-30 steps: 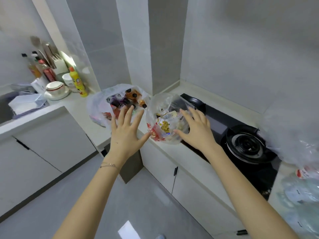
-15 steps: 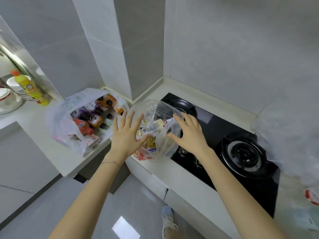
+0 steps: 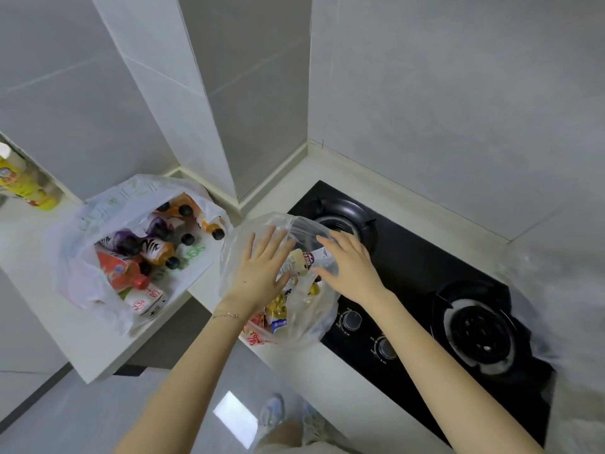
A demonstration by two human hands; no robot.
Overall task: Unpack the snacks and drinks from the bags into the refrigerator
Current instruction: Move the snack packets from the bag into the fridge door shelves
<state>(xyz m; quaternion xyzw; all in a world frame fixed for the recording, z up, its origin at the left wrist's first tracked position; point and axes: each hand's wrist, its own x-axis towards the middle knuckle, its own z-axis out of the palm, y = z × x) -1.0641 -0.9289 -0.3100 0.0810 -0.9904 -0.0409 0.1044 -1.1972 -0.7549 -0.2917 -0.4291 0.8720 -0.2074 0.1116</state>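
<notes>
Landmark: black glass gas hob [image 3: 412, 257], set in the white countertop [image 3: 91, 352].

The clear plastic bag of snack packets [image 3: 311, 326] stands at the hob's left front corner, against its edge, just beside the two round knobs [image 3: 352, 319]. The bag mouth gapes upward. Yellow, red and white packets show through its wall.

Left hand [image 3: 258, 273]: fingers straight and spread, palm laid over the side of the bag away from the hob. It grips nothing.

Right hand [image 3: 350, 267]: fingers also straight, resting at the bag's hob-side rim, thumb pointing inward. Nothing is pinched.

A pale pouch with a dark label [image 3: 302, 258] lies in the bag between the two hands.

Farther left of the hob, beyond the clear bag, a white plastic carrier bag [image 3: 72, 257] lies open on the countertop. It holds dark-capped drink bottles [image 3: 157, 249], a red-capped orange bottle [image 3: 122, 271] and a small white carton [image 3: 147, 299].

There is a thin bracelet [image 3: 226, 315] on the left wrist.

A yellow squeeze bottle [image 3: 19, 181] stands farthest left of the hob, at the frame edge.
</notes>
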